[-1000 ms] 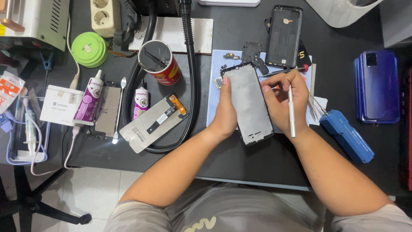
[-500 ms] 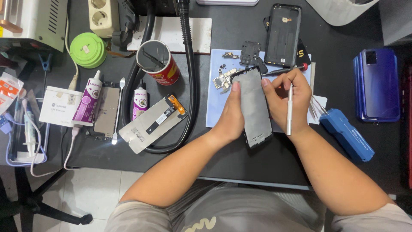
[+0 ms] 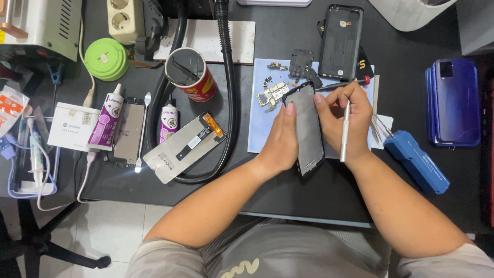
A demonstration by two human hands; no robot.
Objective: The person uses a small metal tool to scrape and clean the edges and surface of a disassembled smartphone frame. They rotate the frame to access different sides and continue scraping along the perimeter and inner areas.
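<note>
Both my hands hold a black phone frame (image 3: 309,128) upright on its edge over the black desk. My left hand (image 3: 282,138) grips its left side with the thumb on the top corner. My right hand (image 3: 339,119) holds the right side and also carries a thin silver tool (image 3: 344,133) that points down along the palm. Behind the frame lies a pale blue mat (image 3: 262,123) with small phone parts (image 3: 272,93) on it. A black phone back cover (image 3: 340,40) lies at the mat's far edge.
A replacement screen (image 3: 182,148), two glue tubes (image 3: 105,119), a red cup (image 3: 190,74) and a black hose (image 3: 229,103) sit to the left. Two blue phones (image 3: 453,100) and a blue case (image 3: 416,160) lie to the right. The desk's front edge runs below my forearms.
The phone frame has turned from lying face-up in my hands to standing on its edge, and both hands have shifted slightly with it.
</note>
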